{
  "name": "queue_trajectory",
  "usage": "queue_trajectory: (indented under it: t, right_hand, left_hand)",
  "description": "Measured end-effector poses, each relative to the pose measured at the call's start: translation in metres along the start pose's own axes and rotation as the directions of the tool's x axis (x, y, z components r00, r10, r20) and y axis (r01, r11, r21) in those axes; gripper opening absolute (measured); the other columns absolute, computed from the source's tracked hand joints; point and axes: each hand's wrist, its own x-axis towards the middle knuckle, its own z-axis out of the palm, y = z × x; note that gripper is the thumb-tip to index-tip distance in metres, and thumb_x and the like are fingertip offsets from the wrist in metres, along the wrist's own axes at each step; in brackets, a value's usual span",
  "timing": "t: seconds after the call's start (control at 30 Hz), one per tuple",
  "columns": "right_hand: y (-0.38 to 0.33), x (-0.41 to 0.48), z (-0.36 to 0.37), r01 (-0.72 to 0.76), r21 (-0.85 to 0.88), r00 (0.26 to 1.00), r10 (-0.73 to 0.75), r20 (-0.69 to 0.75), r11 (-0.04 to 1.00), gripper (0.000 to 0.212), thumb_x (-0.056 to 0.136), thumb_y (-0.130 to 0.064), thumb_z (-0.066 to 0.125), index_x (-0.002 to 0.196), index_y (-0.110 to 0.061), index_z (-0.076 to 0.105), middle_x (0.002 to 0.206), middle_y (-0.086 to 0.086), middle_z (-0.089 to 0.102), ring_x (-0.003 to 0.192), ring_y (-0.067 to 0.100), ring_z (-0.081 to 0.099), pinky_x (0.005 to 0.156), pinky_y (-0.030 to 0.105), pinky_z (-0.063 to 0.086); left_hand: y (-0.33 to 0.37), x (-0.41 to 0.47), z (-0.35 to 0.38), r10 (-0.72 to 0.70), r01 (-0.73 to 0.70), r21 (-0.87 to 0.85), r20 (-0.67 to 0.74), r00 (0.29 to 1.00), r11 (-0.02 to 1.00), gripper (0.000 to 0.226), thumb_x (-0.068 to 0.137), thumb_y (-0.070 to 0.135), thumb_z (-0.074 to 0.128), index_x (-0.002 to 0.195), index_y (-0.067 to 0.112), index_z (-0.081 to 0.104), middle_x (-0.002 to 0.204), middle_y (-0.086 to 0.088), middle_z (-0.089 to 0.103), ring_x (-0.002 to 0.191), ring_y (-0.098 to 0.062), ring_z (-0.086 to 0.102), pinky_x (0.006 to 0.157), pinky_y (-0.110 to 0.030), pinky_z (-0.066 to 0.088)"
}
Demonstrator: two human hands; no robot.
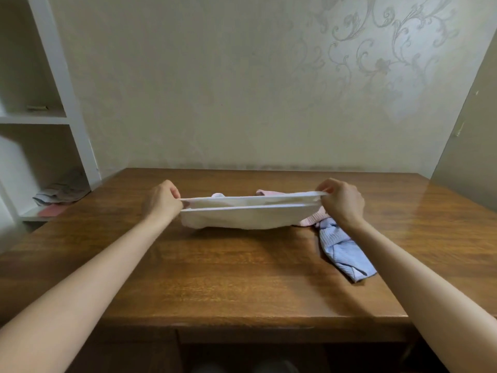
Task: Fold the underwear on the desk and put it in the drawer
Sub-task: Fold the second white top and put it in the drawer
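White underwear (247,218) is stretched wide above the brown wooden desk (236,270), its waistband pulled taut. My left hand (161,201) pinches the waistband's left end and my right hand (341,201) pinches its right end. A pink piece of underwear (312,219) lies behind and under the white one, mostly hidden. A light blue ribbed piece (341,251) lies crumpled on the desk below my right wrist. A drawer front (282,336) shows under the desk's front edge, closed.
White shelving (53,122) stands at the left, with folded grey and pink cloths (57,196) on a low shelf. A patterned wall rises behind the desk. A door or panel (468,146) borders the right side.
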Motion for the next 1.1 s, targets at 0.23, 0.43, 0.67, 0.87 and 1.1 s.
queue_trajectory:
  t: [0.23, 0.43, 0.67, 0.87, 1.1]
  right_hand:
    - [-0.033, 0.025, -0.038, -0.412, 0.800, 0.873, -0.062, 0.484, 0.436, 0.024, 0.084, 0.013, 0.043, 0.076, -0.005, 0.056, 0.079, 0.015, 0.058, 0.065, 0.024, 0.067, 0.056, 0.027, 0.058]
    - [-0.024, 0.039, -0.067, -0.162, 0.859, 0.862, -0.354, 0.363, 0.485, 0.055, 0.073, 0.026, 0.049, 0.105, -0.015, 0.066, 0.095, 0.002, 0.071, 0.083, 0.010, 0.066, 0.075, 0.021, 0.056]
    - [-0.031, 0.037, -0.070, 0.122, 0.786, 0.919, -0.369, 0.142, 0.607, 0.063, 0.065, 0.028, 0.053, 0.096, -0.023, 0.070, 0.093, -0.006, 0.073, 0.083, 0.005, 0.064, 0.071, 0.018, 0.054]
    - [-0.039, 0.043, -0.071, 0.152, 0.803, 0.967, -0.256, 0.001, 0.576, 0.018, 0.081, 0.000, 0.067, 0.068, -0.012, 0.063, 0.047, -0.013, 0.057, 0.046, 0.001, 0.049, 0.050, 0.015, 0.042]
    - [-0.034, 0.040, -0.058, -0.119, 0.762, 0.965, -0.107, 0.240, 0.636, 0.006, 0.085, -0.017, 0.066, 0.080, -0.014, 0.066, 0.061, -0.008, 0.064, 0.050, 0.000, 0.056, 0.049, 0.014, 0.044]
  left_hand:
    - [0.034, -0.001, -0.041, 0.035, 0.336, -0.769, 0.421, 0.906, 0.543, 0.030, 0.086, -0.019, 0.036, 0.086, 0.003, 0.055, 0.090, -0.016, 0.056, 0.068, -0.016, 0.065, 0.050, -0.019, 0.056]
    - [0.038, -0.008, -0.069, 0.335, -0.264, -0.459, 0.079, 0.939, 0.848, 0.035, 0.077, -0.004, 0.069, 0.108, 0.008, 0.058, 0.096, -0.006, 0.062, 0.090, -0.017, 0.058, 0.076, -0.022, 0.050]
    - [0.035, -0.011, -0.081, 0.494, -0.345, -0.446, 0.277, 0.824, 0.826, 0.052, 0.075, -0.012, 0.067, 0.121, 0.003, 0.049, 0.113, -0.005, 0.056, 0.087, 0.005, 0.062, 0.074, -0.010, 0.052]
    - [0.036, -0.011, -0.067, 0.499, -0.509, -0.202, -0.106, 0.860, 0.837, 0.021, 0.082, -0.007, 0.062, 0.101, 0.002, 0.059, 0.094, -0.009, 0.067, 0.069, -0.001, 0.063, 0.065, -0.004, 0.046]
    - [0.046, -0.003, -0.059, 0.247, -0.215, -0.547, -0.016, 0.969, 0.809, 0.021, 0.086, 0.025, 0.066, 0.071, 0.015, 0.054, 0.066, -0.003, 0.055, 0.057, -0.013, 0.052, 0.061, -0.029, 0.042]
